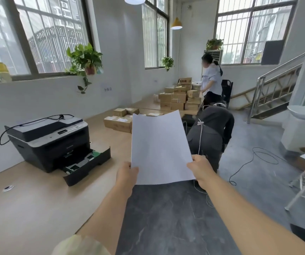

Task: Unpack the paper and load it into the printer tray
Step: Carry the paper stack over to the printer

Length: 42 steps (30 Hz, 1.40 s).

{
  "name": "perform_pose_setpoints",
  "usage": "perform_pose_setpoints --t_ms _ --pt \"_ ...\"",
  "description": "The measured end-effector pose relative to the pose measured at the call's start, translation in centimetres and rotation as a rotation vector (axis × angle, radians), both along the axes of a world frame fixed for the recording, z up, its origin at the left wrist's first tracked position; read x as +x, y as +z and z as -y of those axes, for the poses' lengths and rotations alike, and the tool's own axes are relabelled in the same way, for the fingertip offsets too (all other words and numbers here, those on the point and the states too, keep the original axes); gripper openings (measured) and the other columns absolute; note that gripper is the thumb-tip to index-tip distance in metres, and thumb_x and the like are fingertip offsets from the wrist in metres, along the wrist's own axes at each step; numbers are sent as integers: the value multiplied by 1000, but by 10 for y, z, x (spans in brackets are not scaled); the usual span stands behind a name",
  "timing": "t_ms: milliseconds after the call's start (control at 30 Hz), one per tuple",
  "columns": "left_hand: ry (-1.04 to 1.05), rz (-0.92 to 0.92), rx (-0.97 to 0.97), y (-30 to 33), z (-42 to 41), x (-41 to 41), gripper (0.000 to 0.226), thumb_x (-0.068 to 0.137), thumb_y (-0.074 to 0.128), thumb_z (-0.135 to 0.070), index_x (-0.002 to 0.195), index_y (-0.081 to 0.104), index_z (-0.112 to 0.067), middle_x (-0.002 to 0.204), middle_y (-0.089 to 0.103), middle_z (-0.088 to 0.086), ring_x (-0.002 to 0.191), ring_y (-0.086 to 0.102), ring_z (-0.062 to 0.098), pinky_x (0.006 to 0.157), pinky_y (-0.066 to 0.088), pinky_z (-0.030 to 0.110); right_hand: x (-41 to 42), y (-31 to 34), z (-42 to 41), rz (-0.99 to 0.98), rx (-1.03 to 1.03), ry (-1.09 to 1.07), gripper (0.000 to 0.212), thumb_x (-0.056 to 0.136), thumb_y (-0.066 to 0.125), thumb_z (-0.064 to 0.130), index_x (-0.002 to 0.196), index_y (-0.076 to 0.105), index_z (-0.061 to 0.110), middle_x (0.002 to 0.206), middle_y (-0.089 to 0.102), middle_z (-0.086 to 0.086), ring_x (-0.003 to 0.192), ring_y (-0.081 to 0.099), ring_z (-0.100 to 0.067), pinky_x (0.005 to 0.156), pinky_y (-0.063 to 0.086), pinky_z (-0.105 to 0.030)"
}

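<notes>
I hold a stack of white paper (160, 148) upright in front of me, above the floor. My left hand (126, 174) grips its lower left corner and my right hand (200, 169) grips its lower right corner. To the left, a black and grey printer (50, 140) stands on the wooden table (28, 208). Its paper tray (88, 165) is pulled out toward me and holds no paper that I can see. The paper is to the right of the tray, apart from it.
Several cardboard boxes (177, 97) lie further along the table. One person bends over (212, 129) just behind the paper, another stands (211, 80) at the far end. A cable (249, 162) runs across the dark floor. A staircase (276, 89) rises at the right.
</notes>
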<state>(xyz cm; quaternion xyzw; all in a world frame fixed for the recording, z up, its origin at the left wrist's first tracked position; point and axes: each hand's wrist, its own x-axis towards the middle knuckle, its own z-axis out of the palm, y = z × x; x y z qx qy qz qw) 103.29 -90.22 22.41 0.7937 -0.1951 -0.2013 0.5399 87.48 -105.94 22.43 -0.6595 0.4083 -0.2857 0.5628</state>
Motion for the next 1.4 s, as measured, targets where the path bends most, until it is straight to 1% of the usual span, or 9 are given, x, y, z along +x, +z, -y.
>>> perform_pose_setpoints --t_ms 233,467,600,700,800,933,1067,1267,1400 --pt "90 -16 -40 6 36 62 16 91 44 -8 101 54 -3 81 52 5 72 49 20 60 41 27 78 0 49 -7 5 73 34 89 43 -3 120 56 2 108 62 -14 100 61 -33 80 53 -37" --pt "203 -34 -36 -6 91 129 16 88 46 -10 99 55 -2 92 54 13 82 48 25 73 42 34 155 1 114 -29 4 176 28 88 43 -3 111 58 3 107 62 -14 101 60 -34 77 52 -39" --pt "267 -73 -59 -9 126 160 7 88 46 -8 84 51 -9 84 53 8 77 48 24 68 40 33 198 2 158 -50 -3 246 23 87 43 -3 102 59 4 106 63 -16 96 61 -33 75 54 -39" --pt "335 -82 -90 -8 145 180 7 89 46 -10 92 52 -9 91 56 10 81 51 25 71 41 33 236 9 186 -41 -30 330 24 89 42 -2 106 58 4 98 62 -9 90 59 -28 63 48 -31" --pt "420 -70 -61 -10 149 203 11 89 46 -11 96 54 -7 99 59 14 81 53 25 70 43 33 275 6 198 -55 -16 424 22 90 42 -2 102 57 7 98 63 -8 95 61 -29 64 51 -31" --pt "495 -22 -37 -13 148 235 6 92 44 -10 94 50 -10 82 52 2 69 47 14 57 37 26 327 -1 203 -52 -2 529 21 88 43 -1 97 58 11 98 64 -10 93 62 -31 63 50 -30" --pt "560 -17 3 -23 146 270 9 92 45 -13 98 51 -10 91 56 5 75 50 17 60 40 28 372 -11 205 -51 21 577 19 86 44 -3 90 58 9 91 64 -13 80 61 -29 59 49 -30" --pt "647 -26 -44 -25 136 337 13 94 46 -15 103 53 -10 92 55 2 80 54 17 75 52 37 460 -20 200 -16 24 627 20 78 45 -4 89 61 4 106 65 -30 77 59 -27 64 45 -35" --pt "678 34 3 -26 124 385 9 95 47 -17 102 51 -13 90 55 0 74 51 11 56 41 24 518 -20 192 -9 29 688 22 80 45 -2 82 60 14 101 67 -22 82 62 -30 65 48 -34"
